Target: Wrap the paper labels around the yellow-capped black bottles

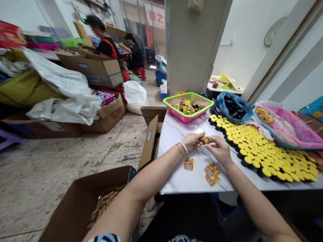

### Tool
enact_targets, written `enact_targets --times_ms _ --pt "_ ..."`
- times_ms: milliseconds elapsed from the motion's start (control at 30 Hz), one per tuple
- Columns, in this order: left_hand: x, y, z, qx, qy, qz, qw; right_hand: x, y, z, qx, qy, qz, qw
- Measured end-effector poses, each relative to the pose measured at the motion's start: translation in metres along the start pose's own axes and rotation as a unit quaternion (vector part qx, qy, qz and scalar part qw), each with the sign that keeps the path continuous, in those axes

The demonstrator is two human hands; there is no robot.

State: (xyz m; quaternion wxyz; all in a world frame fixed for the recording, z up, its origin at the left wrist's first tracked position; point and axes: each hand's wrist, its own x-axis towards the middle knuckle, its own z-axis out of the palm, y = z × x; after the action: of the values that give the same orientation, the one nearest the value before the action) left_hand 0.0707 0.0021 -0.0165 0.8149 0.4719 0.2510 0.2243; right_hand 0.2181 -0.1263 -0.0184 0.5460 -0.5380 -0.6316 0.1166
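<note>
— Both grips are narrow, we'd say, pinching a small yellow packet [204, 140] between them. The left grip [192, 141] and the right grip [219, 150] meet over it, just above the marble bench [176, 174].

— Can we tell how firm the hold is?

— No, the fingers hide most of it. So little shows that we'd worry about it: one slip of the fingertips could drop it among the flat printed sachets [211, 169] lying on the bench just below the hands.

— What else sits close by on the bench?

— Yellow-topped black caps [262, 151] stand packed in rows, right of the hands. A knock from the right wrist could topple them and send them rolling off the edge.

— And farther out?

— A pink basket [188, 94] and a blue plastic bag [233, 107] sit at the bench's far end. An open cardboard box [75, 211] stands on the floor left of the bench, so anything swung across to it could fall short.
</note>
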Motion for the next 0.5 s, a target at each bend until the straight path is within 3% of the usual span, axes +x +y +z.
enact_targets --times_ms 133,233,367,433,500 --pt "0.0 0.008 -0.007 -0.01 0.06 -0.005 0.998 0.026 -0.008 0.005 -0.105 -0.007 -0.027 0.994" --pt "0.002 0.011 -0.012 -0.043 0.129 -0.008 0.991 0.088 -0.016 0.009 -0.184 0.037 -0.03 0.982" --pt "0.004 0.013 -0.015 -0.026 0.176 0.009 0.984 0.181 -0.027 0.015 -0.216 0.081 0.024 0.973" --pt "0.006 0.015 -0.016 -0.022 0.214 0.027 0.976 0.196 -0.029 0.018 -0.233 0.072 0.041 0.969" --pt "0.008 0.016 -0.019 -0.043 0.256 0.073 0.963 0.178 -0.03 0.024 -0.215 0.007 0.022 0.976"
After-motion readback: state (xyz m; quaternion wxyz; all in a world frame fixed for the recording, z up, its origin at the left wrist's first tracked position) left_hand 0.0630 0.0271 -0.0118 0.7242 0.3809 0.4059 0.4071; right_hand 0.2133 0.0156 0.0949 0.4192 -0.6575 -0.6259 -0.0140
